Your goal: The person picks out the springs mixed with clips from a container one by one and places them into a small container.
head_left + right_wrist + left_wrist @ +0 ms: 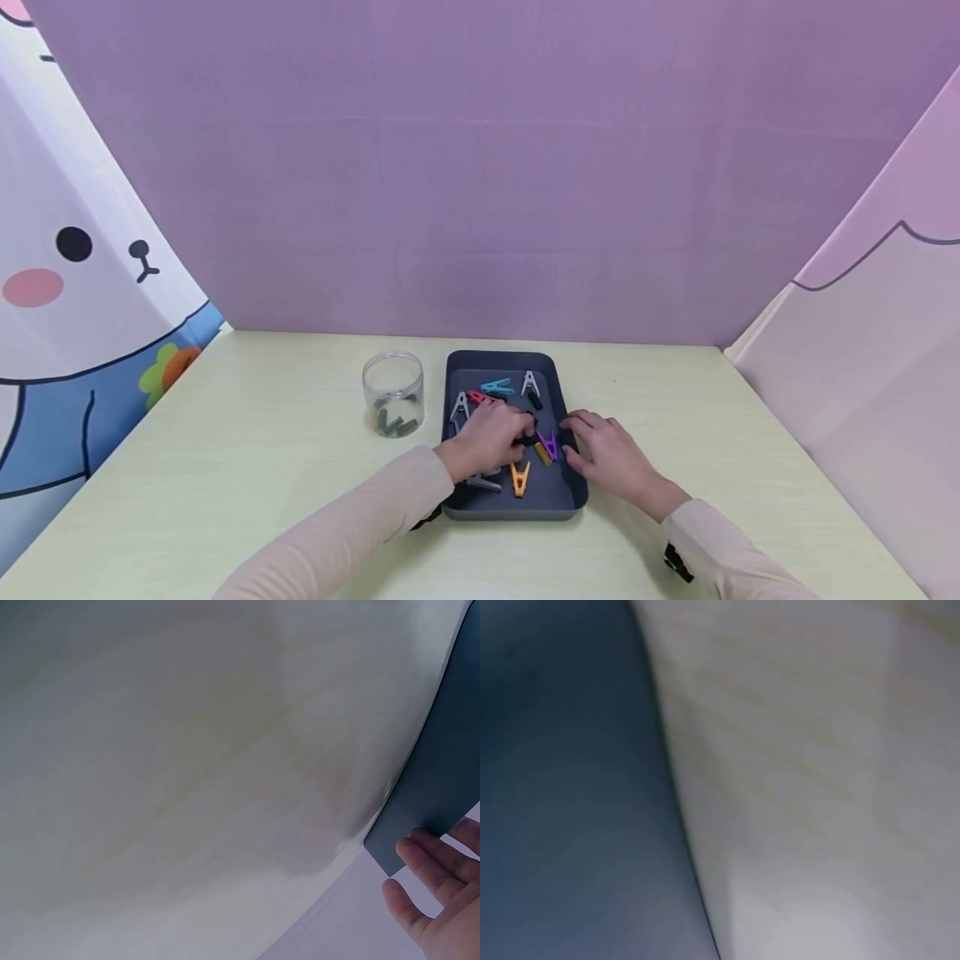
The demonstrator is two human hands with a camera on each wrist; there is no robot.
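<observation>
A dark grey tray (551, 500) holds several spring clips, among them a purple clip (548, 445), a yellow clip (520, 480) and a light blue clip (497, 387). My left hand (487, 437) reaches down into the tray with bent fingers. Something dark shows between its thumb and fingers; whether they pinch it cannot be made out. At the tray's right wall rests my right hand (611, 454), its fingertips on the rim and nothing gripped. The right wrist view shows those loosely bent fingers (431, 870) against the tray's outer side. Only blurred surfaces fill the left wrist view.
Left of the tray stands a clear round jar (393, 392) with several short dark green pieces inside. Both are on a pale table (300, 450). A purple cloth (480, 183) hangs behind it, with printed cloths at both sides.
</observation>
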